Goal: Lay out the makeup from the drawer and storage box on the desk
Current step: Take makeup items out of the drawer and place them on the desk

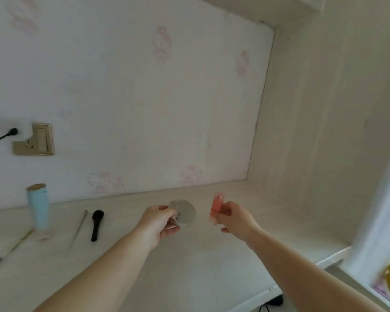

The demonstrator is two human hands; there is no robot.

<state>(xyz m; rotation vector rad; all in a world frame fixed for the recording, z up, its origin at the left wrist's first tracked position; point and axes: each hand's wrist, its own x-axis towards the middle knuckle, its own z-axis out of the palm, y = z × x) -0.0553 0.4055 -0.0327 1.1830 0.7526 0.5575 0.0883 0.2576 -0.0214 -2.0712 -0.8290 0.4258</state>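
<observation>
Both forearms reached out from the bottom of the view over the pale wooden table (189, 266). The left hand (158, 224) gripped a round silver compact (185, 212) by its near edge, and the right hand (234, 218) pinched a small coral-pink tube or box (217, 204). Both things were held toward the back of the table, near the wall; whether either touched the surface could not be told.

Four pieces already lay or stood off to the left: a pale blue bottle (39, 208) upright near the wall, a black brush (96, 224) lying flat, a thin pencil-like stick (78, 230) just left of the brush, and another thin, light-coloured stick (11, 248) lying slantwise by the bottle's foot.

By the look of it, the job was partly done: those four were set out, and the two in hand were about to join them. Neither the drawer nor the storage box showed, so how much makeup was left to fetch could not be judged. Plenty of bare table remained in the middle and to the right.
</observation>
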